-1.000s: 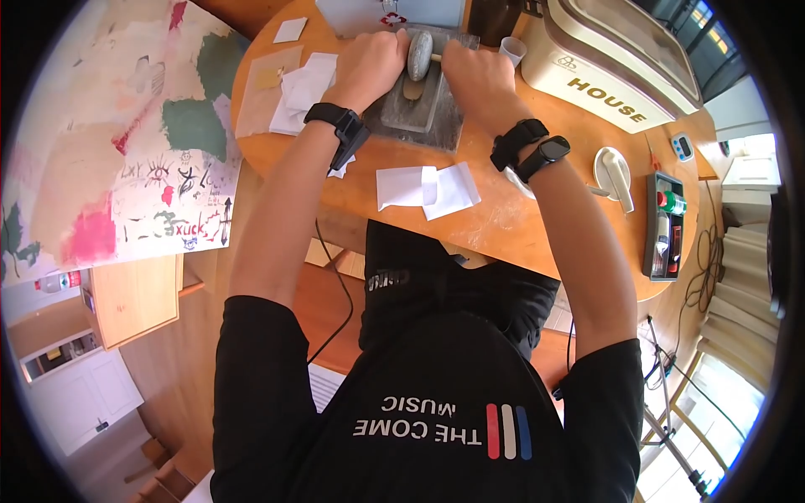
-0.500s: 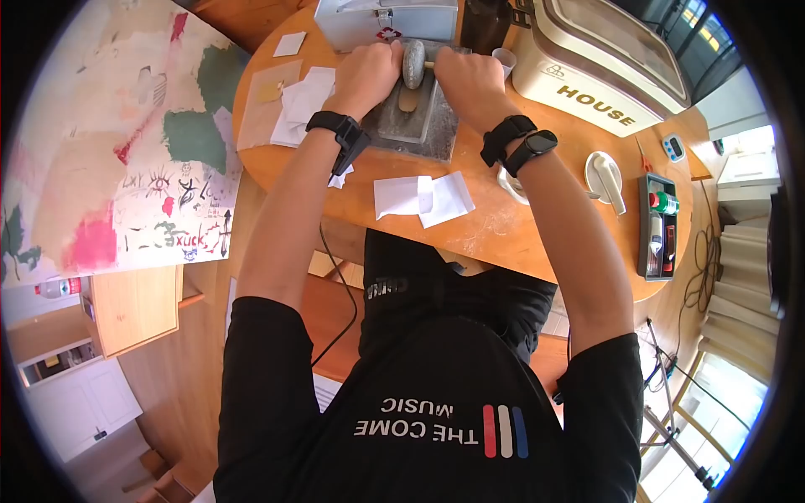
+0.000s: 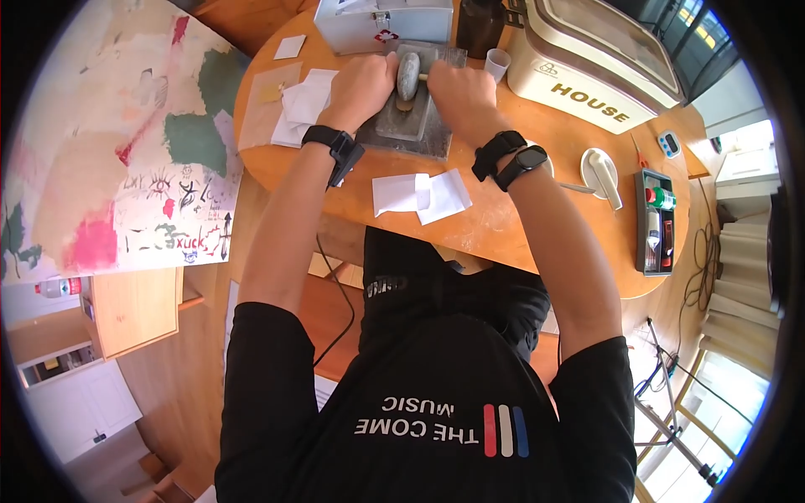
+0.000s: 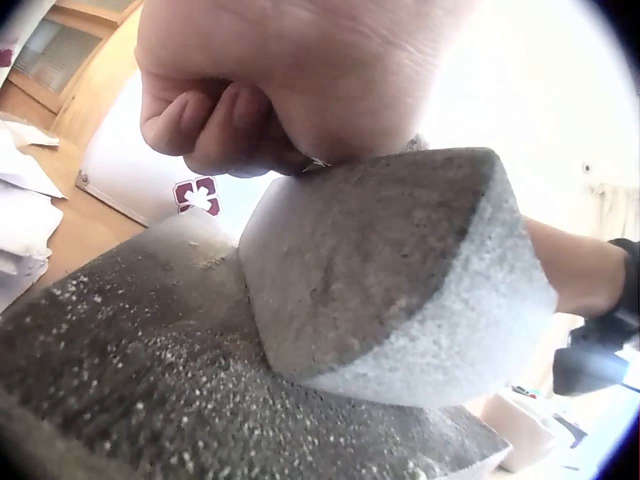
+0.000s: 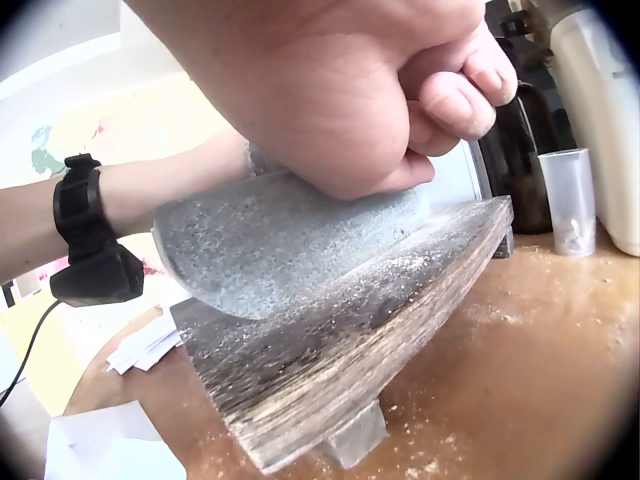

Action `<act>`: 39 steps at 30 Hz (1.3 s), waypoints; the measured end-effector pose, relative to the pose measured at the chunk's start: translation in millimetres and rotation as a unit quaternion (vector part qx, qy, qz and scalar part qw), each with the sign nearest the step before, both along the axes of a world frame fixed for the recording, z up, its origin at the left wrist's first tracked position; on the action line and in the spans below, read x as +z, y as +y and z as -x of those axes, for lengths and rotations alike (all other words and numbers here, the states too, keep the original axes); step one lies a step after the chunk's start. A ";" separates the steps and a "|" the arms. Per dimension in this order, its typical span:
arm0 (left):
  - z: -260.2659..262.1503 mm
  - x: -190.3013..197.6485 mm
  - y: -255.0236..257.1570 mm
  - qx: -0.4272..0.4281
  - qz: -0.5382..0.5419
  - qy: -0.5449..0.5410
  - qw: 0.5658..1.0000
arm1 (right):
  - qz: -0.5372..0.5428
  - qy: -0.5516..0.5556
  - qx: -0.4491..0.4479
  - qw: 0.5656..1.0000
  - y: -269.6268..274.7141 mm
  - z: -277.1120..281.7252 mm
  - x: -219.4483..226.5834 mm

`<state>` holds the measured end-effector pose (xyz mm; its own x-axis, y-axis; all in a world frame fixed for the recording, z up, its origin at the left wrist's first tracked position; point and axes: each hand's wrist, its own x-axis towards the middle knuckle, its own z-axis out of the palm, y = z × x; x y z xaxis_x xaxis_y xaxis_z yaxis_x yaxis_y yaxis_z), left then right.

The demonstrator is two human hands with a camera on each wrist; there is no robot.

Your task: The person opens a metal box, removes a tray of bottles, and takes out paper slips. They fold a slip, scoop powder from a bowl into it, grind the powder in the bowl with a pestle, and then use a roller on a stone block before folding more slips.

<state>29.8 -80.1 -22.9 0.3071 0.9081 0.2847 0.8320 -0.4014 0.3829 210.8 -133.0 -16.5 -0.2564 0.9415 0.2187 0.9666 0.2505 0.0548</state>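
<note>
A grey stone grinding wheel (image 3: 408,77) stands upright on a dark stone grinding trough (image 3: 394,134). My left hand (image 3: 365,88) grips the wheel's handle on the left side, its curled fingers low over the trough. From the right, my right hand (image 3: 465,94) holds the other end, where a short piece of wooden handle (image 3: 423,77) shows beside the wheel. Both fists hide most of the handle. Pale powder lies scattered over the trough's surface (image 4: 180,340) in the left wrist view. In the right wrist view, the trough's rough side (image 5: 330,390) is raised on a small foot (image 5: 357,437).
Behind the trough stands a white box with a red emblem (image 3: 386,32). A clear cup (image 3: 496,63), a dark bottle (image 3: 481,29) and a cream bin (image 3: 579,88) are on the right. White papers (image 3: 422,194) lie in front. Farther right are a white dish (image 3: 597,172) and a tray (image 3: 654,222).
The wheel has rolled along the trough toward my body, covering more of the groove. Both hands have moved with it and kept their hold. The head view has shifted slightly.
</note>
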 end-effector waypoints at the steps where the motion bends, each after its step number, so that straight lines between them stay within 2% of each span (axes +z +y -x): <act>1: 1.3 0.5 -3.2 0.003 0.003 0.004 1.000 | 0.001 0.001 -0.002 1.000 -1.3 0.7 0.8; 17: 10.8 6.6 -34.5 0.006 0.003 0.006 1.000 | -0.002 0.016 -0.016 1.000 -28.1 11.9 5.9; 26: 10.0 3.0 -43.9 0.021 -0.034 -0.007 0.999 | -0.010 0.009 -0.016 1.000 -31.4 13.3 3.1; 39: 9.2 5.6 -40.9 0.033 0.014 0.004 0.999 | 0.014 -0.007 -0.019 1.000 -33.1 14.4 7.7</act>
<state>20.6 -121.0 -17.3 0.2492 0.9339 0.2563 0.8595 -0.3352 0.3859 196.4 -166.2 -8.8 -0.2237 0.9563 0.1883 0.9745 0.2158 0.0615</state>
